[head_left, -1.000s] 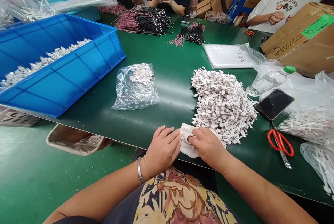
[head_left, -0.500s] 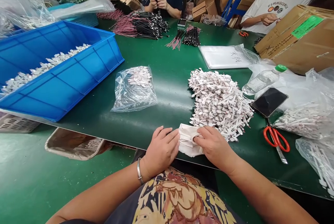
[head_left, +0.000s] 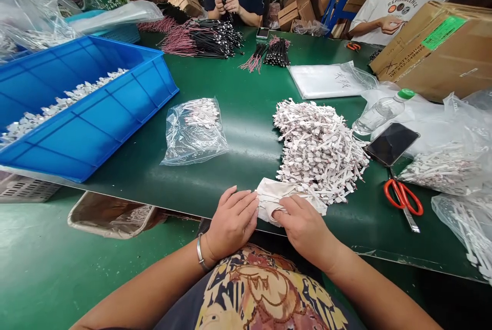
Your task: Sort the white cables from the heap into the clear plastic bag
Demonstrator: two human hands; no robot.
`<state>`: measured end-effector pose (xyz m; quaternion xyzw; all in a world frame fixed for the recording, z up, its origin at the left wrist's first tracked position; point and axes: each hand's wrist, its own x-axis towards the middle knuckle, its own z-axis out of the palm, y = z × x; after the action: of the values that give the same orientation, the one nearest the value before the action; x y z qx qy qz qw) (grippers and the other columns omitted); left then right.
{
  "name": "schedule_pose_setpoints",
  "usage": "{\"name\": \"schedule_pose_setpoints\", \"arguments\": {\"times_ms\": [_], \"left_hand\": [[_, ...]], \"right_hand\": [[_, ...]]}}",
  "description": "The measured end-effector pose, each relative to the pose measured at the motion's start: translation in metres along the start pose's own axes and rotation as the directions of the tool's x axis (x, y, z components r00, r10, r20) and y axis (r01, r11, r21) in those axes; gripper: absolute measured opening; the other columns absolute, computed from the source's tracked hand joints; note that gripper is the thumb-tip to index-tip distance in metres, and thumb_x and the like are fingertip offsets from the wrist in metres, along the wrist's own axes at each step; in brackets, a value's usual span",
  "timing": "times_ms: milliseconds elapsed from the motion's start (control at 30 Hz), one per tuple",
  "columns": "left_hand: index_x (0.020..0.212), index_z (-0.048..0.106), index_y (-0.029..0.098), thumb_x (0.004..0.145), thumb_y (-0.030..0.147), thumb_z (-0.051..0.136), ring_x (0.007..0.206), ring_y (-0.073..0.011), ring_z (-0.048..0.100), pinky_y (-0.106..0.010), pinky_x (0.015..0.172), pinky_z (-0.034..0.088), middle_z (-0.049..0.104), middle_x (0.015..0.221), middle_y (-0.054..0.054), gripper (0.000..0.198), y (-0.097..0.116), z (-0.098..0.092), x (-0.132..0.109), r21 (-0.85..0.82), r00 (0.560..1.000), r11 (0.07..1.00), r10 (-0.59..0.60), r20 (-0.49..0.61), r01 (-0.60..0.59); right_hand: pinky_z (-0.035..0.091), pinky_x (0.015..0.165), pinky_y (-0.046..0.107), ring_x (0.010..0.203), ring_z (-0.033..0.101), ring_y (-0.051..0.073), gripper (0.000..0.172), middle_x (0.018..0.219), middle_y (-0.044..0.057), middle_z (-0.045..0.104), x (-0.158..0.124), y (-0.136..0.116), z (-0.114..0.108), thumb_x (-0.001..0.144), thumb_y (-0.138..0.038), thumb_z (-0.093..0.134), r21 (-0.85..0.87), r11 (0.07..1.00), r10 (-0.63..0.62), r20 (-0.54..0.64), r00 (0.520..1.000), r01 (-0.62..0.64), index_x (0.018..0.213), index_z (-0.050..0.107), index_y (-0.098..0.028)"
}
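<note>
A white cloth (head_left: pixel 269 185) lies at the table's front edge, with a few thin white cable pieces across it. My right hand (head_left: pixel 305 225) is closed on the cloth, thumb and fingers pinching a fold. My left hand (head_left: pixel 233 221) rests at the cloth's left side, fingers stretched out and fingertips touching it. What lies under those fingertips is hidden. Just beyond my right hand is a heap of short white connector cables (head_left: pixel 319 145), touching the cloth's far side. Further left, a clear plastic bag (head_left: pixel 196 138) has similar white pieces in its upper part.
A blue bin (head_left: pixel 111 130) with white parts stands at left. On the right are red-handled scissors (head_left: pixel 403 199), a phone (head_left: pixel 392 144), a bottle (head_left: pixel 380 114) and a cardboard box (head_left: pixel 430 58). Two people sit across the green table, near black-and-pink wire bundles (head_left: pixel 207 38).
My right hand has slid slightly left and down with the cloth, which now spreads further right beneath it. My left hand stays at the cloth's edge. The whole view has shifted a little.
</note>
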<state>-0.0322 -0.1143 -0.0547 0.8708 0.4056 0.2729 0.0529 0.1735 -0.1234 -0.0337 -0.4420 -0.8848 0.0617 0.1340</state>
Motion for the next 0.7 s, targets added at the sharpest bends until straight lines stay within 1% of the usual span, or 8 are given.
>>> {"name": "schedule_pose_setpoints", "arguments": {"times_ms": [100, 233, 333, 500, 600, 700], "left_hand": [[0.109, 0.062, 0.02, 0.082, 0.016, 0.053, 0.104, -0.0202, 0.056, -0.045, 0.104, 0.03, 0.066, 0.112, -0.005, 0.029, -0.001, 0.0, 0.0, 0.006, 1.0, 1.0, 0.008, 0.03, -0.008], [0.107, 0.063, 0.02, 0.082, 0.017, 0.053, 0.1, -0.0194, 0.058, -0.045, 0.103, 0.032, 0.067, 0.11, -0.005, 0.028, 0.0, -0.002, 0.002, 0.01, 0.998, 1.0, 0.008, 0.061, -0.009], [0.106, 0.063, 0.021, 0.081, 0.017, 0.053, 0.099, -0.0186, 0.058, -0.044, 0.102, 0.033, 0.067, 0.108, -0.005, 0.027, 0.0, -0.002, 0.003, 0.011, 0.998, 1.0, 0.011, 0.057, -0.012], [0.105, 0.063, 0.02, 0.082, 0.016, 0.053, 0.098, -0.0182, 0.058, -0.043, 0.103, 0.032, 0.067, 0.109, -0.004, 0.026, 0.0, -0.002, 0.003, 0.009, 0.998, 1.0, 0.014, 0.058, -0.014], [0.105, 0.063, 0.02, 0.083, 0.017, 0.052, 0.098, -0.0189, 0.058, -0.044, 0.103, 0.03, 0.067, 0.11, -0.004, 0.025, -0.001, -0.002, 0.003, 0.0, 0.998, 1.0, 0.018, 0.058, -0.018], [0.106, 0.062, 0.02, 0.083, 0.017, 0.052, 0.099, -0.0194, 0.057, -0.045, 0.103, 0.03, 0.067, 0.11, -0.003, 0.026, 0.0, -0.002, 0.002, -0.005, 0.999, 1.0, 0.012, 0.045, -0.011]], "right_hand": [[0.03, 0.068, 0.031, 0.076, 0.04, 0.019, 0.02, 0.081, 0.005, 0.053, 0.003, -0.003, 0.005, 0.082, -0.007, 0.047, -0.017, 0.999, -0.033, 0.032, 0.999, 0.034, 0.084, 0.062, -0.02], [0.029, 0.068, 0.032, 0.077, 0.04, 0.02, 0.018, 0.081, 0.006, 0.053, -0.002, -0.001, 0.003, 0.079, -0.006, 0.049, -0.04, 0.998, -0.053, 0.068, 0.996, 0.055, 0.082, 0.061, -0.019], [0.029, 0.067, 0.032, 0.076, 0.04, 0.02, 0.018, 0.08, 0.006, 0.053, -0.004, 0.001, 0.002, 0.078, -0.005, 0.049, -0.045, 0.997, -0.058, 0.067, 0.996, 0.061, 0.082, 0.061, -0.019], [0.03, 0.068, 0.032, 0.078, 0.041, 0.02, 0.016, 0.082, 0.006, 0.054, 0.001, -0.002, 0.006, 0.081, -0.008, 0.049, -0.043, 0.998, -0.037, 0.057, 0.998, 0.039, 0.084, 0.061, -0.019], [0.03, 0.066, 0.033, 0.076, 0.041, 0.021, 0.017, 0.08, 0.006, 0.054, -0.002, -0.004, 0.002, 0.078, -0.006, 0.05, -0.063, 0.997, -0.045, 0.055, 0.997, 0.049, 0.08, 0.061, -0.019], [0.032, 0.065, 0.032, 0.074, 0.042, 0.02, 0.02, 0.077, 0.006, 0.054, -0.012, -0.001, -0.007, 0.078, -0.004, 0.047, -0.048, 0.998, -0.031, 0.042, 0.999, 0.033, 0.077, 0.06, -0.019]]}}
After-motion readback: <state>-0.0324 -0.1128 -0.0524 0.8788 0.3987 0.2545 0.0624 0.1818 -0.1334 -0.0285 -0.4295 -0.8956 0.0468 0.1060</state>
